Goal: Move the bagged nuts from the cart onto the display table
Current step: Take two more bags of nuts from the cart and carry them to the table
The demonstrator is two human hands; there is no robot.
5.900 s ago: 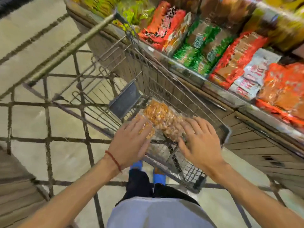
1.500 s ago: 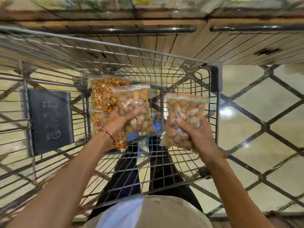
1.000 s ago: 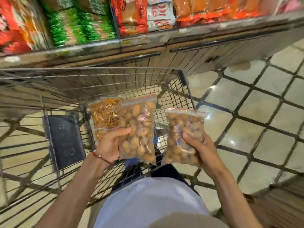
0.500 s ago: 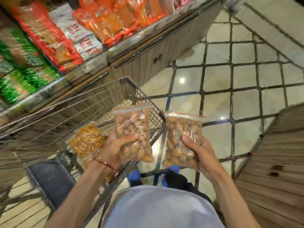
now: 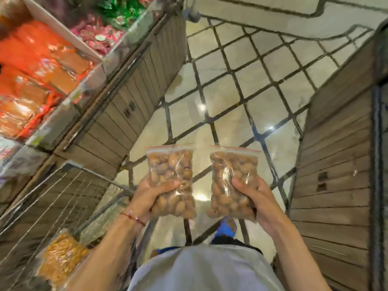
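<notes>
My left hand grips a clear zip bag of brown nuts and holds it upright over the tiled floor. My right hand grips a second, similar bag of nuts beside it, a small gap apart. The wire cart stands at the lower left. A bag of yellow-orange nuts lies inside it. Both held bags are outside the cart, to its right.
A wooden display stand runs along the left, its top piled with orange and pink packets. Another slatted wooden stand rises on the right. A tiled floor aisle lies between them.
Over the last seconds both hands lifted a bag each out of the cart. The view has swung right, so the cart now sits at the lower left and the right stand looms larger.
</notes>
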